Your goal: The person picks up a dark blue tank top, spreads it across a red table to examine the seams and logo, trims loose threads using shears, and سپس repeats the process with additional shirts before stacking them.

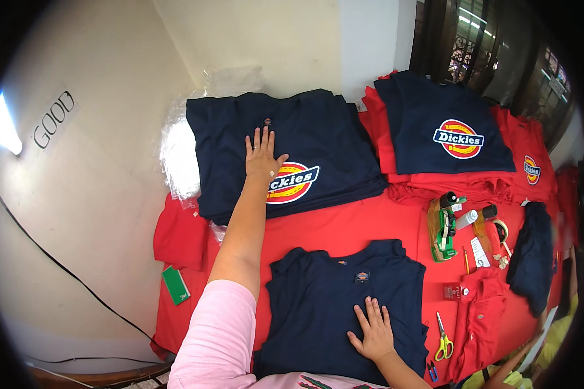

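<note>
My left hand [264, 154] lies flat, fingers spread, on the top of a thick stack of navy T-shirts [331, 129] at the far side of the table. Its wrist covers part of the red and yellow chest print. Nearer to me, another navy shirt [318, 311] is spread out with its neckline away from me and a small label below the collar. Resting open on the right half of that shirt is my right hand [374, 330]. Neither hand grips anything.
Red cloth [305, 227] covers the table. Navy and red shirts [415, 146] are piled back right. On the right lie a green tape dispenser [442, 230], yellow-handled scissors [443, 343] and a folded red garment [480, 318]. A green box [175, 285] lies left; another person's arm [509, 366] shows lower right.
</note>
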Demonstrator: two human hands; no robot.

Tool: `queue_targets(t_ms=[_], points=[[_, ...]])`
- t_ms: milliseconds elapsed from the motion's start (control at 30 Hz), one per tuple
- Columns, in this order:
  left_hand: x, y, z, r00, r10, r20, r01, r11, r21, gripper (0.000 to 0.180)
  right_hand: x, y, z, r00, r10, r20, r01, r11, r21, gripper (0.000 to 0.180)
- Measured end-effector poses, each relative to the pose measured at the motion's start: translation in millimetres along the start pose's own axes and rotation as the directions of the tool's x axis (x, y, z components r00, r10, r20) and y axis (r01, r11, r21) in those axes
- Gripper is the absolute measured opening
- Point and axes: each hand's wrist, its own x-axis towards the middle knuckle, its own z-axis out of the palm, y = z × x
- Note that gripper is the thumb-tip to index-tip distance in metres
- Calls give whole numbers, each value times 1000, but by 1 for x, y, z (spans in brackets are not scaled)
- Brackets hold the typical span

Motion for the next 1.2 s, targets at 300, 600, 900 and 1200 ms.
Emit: queue_targets(t_ms=[300, 600, 900, 1200], points=[[-48, 15, -14, 973, -49, -224, -17, 959, -283, 88, -2, -4, -4, 999, -18, -36, 20, 998, 57, 77], [-460, 109, -127, 800, 566, 198, -339, 699, -629, 78, -15, 10, 5, 974, -14, -227, 36, 995, 95, 64], [-596, 30, -137, 979, -64, 193, 174, 754, -633, 48, -137, 46, -21, 766, 357, -535, -341, 931, 132, 46], [-574, 47, -155, 946, -285, 155, 318, 728, -607, 38, -175, 83, -17, 789, 447, -421, -433, 891, 135, 32]])
